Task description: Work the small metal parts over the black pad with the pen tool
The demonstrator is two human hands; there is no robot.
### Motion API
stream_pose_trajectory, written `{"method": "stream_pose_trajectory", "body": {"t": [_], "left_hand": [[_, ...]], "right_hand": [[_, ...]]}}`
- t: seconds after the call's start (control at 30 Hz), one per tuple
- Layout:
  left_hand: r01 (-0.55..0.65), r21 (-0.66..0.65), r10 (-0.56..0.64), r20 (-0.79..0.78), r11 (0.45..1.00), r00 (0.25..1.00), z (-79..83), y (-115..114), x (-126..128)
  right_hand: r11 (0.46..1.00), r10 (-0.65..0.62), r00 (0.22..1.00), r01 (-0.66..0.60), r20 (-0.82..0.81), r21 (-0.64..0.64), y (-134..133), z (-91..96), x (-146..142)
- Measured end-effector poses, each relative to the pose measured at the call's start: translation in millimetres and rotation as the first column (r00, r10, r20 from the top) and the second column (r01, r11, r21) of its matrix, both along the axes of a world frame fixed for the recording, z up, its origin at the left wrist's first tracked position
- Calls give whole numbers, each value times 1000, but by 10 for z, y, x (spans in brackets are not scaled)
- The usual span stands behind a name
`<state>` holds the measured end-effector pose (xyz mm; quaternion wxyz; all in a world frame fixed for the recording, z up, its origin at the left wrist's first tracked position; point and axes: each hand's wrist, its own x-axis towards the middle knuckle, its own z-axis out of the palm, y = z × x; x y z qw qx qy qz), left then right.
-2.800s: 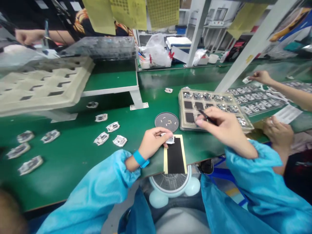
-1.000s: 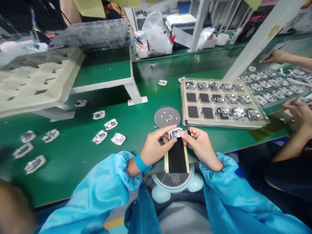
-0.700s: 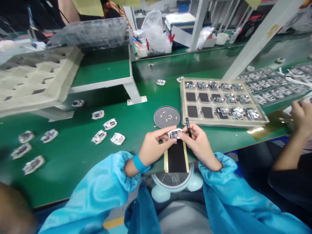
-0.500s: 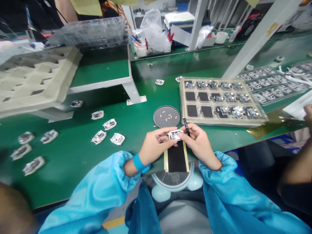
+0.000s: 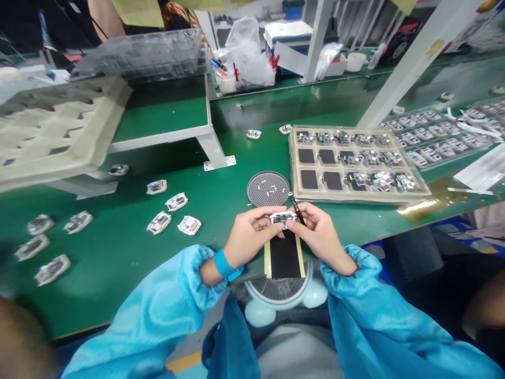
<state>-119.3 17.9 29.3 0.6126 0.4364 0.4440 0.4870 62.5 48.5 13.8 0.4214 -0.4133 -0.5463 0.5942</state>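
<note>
Both my hands hold a small white housing with electronic parts inside over the table's front edge. My left hand is closed on its left side, thumb on the near face. From the right, my right hand presses its thumb on the housing. Slim black tweezers, with pale lettering, are also held between my right-hand fingers, angled up to the left. Their working tips are hidden. Below the hands lies a black pad with yellow edges. Just beyond them is a round grey perforated dish with several tiny pale parts.
A tray of circuit assemblies stands right of the dish. Several white housings lie on the green table to the left. A raised shelf and a moulded tray stand at the back left. A slanted post rises at right.
The tweezers have tilted further left in my right hand, and my thumb has shifted slightly on the housing. A person's hand at the right edge has moved away from the white sheet.
</note>
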Motion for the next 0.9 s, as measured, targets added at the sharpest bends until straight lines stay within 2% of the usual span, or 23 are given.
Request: {"method": "stream_pose_trajectory", "body": {"t": [0.23,0.37,0.63,0.8,0.9], "left_hand": [[16,32,-10,-160,999,987,-49,-18,35],[-7,9,8,-127,1000,992,-26,-29,47],[-117,7,118,-113,993,987,48,-80,79],[-130,70,140,-163,989,977,-13,-89,67],[-75,194,139,-343,978,929,-47,-91,27]], "right_hand": [[999,-50,997,49,54,15,1,21,-13],[1000,-17,998,16,62,12,-21,49,-27],[999,-38,999,39,31,-20,-105,135,-135],[999,-49,997,48,53,23,-85,66,-131],[994,30,990,-44,137,103,7,76,-24]]}}
